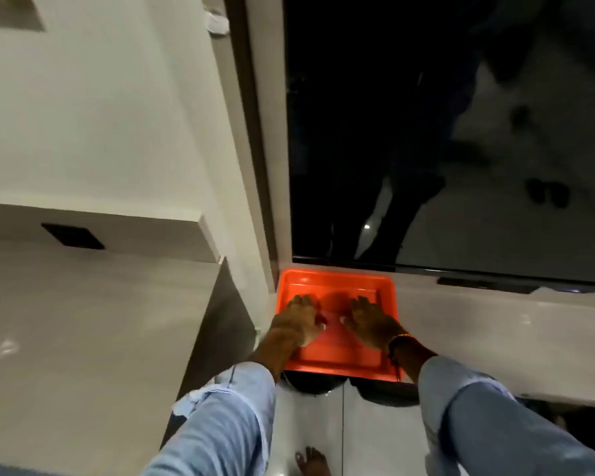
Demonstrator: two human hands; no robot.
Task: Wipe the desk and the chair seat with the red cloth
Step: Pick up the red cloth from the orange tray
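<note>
Red cloth appeared only as a darker rounded lump at the far middle of the orange tray; blurred, so that reading was a guess. Tray sat on the pale desk, tucked into the far left corner against the wall edge and just below the dark glass panel. Left hand and right hand both lay inside the tray, fingers spread and flat, palms down, flanking the lump; neither was closed on anything. A band showed on the right wrist. Light blue sleeves covered both forearms. A bare foot showed on the floor below. No chair seat could be made out with confidence.

Judged step: getting the cloth out of the tray. To do it well, one hand should pinch the lump fully while the other steadied the tray rim, since the tray overhung the desk's near edge and could tip. Then wipe from the far corner toward the near edge.
</note>
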